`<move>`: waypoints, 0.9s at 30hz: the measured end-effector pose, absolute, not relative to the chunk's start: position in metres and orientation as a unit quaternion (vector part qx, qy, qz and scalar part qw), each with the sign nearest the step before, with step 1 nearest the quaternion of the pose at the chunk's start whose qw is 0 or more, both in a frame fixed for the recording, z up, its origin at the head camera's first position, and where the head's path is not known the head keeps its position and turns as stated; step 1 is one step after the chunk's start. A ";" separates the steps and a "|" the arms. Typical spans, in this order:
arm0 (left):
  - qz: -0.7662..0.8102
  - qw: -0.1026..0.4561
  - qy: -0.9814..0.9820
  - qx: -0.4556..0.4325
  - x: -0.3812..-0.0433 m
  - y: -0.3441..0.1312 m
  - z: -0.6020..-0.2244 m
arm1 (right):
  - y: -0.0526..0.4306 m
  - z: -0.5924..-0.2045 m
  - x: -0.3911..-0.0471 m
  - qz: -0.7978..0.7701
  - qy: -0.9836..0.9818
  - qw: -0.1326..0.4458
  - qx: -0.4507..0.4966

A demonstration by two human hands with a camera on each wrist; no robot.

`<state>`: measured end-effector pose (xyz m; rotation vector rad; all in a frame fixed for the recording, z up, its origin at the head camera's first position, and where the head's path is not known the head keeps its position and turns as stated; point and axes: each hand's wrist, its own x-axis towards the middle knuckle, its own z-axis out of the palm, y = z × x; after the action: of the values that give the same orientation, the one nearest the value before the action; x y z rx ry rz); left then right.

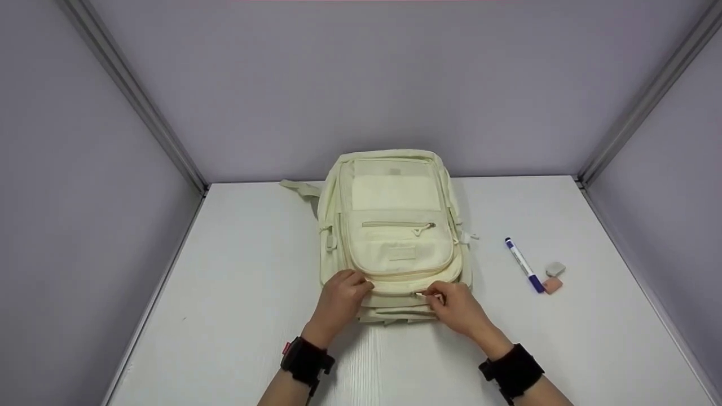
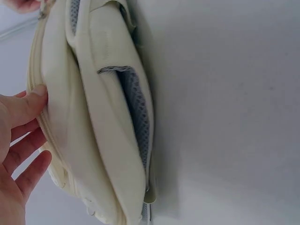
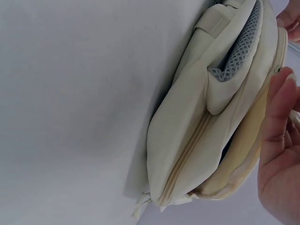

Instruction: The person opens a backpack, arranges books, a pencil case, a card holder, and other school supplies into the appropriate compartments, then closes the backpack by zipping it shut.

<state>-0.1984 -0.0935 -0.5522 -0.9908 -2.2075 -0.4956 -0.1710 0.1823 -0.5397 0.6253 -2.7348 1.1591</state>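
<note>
A cream backpack (image 1: 395, 192) lies on its back on the white table, its front pockets facing up and its bottom end toward me. At that end, my left hand (image 1: 341, 296) pinches the zipper edge of a front compartment between thumb and fingers, left of the middle. A little to the right, my right hand (image 1: 459, 307) grips the zipper pull (image 1: 417, 293) with thumb and forefinger. In the right wrist view, that compartment gapes along its side, with a yellowish lining (image 3: 239, 150) showing. Mesh pads (image 3: 236, 51) show at the backpack's underside.
To the right lie a blue-and-white marker (image 1: 524, 265), a small grey block (image 1: 555, 269) and a small pink block (image 1: 551, 285). A strap (image 1: 302, 189) sticks out at the backpack's upper left. Grey panels (image 1: 395, 73) stand behind the table and on both sides.
</note>
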 end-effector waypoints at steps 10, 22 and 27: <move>-0.211 0.296 -0.855 -0.371 -0.198 -0.111 -0.548 | 0.179 -0.538 -0.172 0.381 -0.897 0.039 0.221; -0.239 0.257 -0.878 -0.325 -0.194 -0.124 -0.552 | 0.195 -0.541 -0.168 0.377 -0.903 0.008 0.207; -0.233 0.249 -0.872 -0.351 -0.188 -0.104 -0.557 | 0.188 -0.543 -0.160 0.329 -0.927 -0.023 0.180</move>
<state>-0.1878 -0.1038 -0.5567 -0.9559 -2.3767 -0.6353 -0.1602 0.1877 -0.5432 0.5739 -2.9557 1.0477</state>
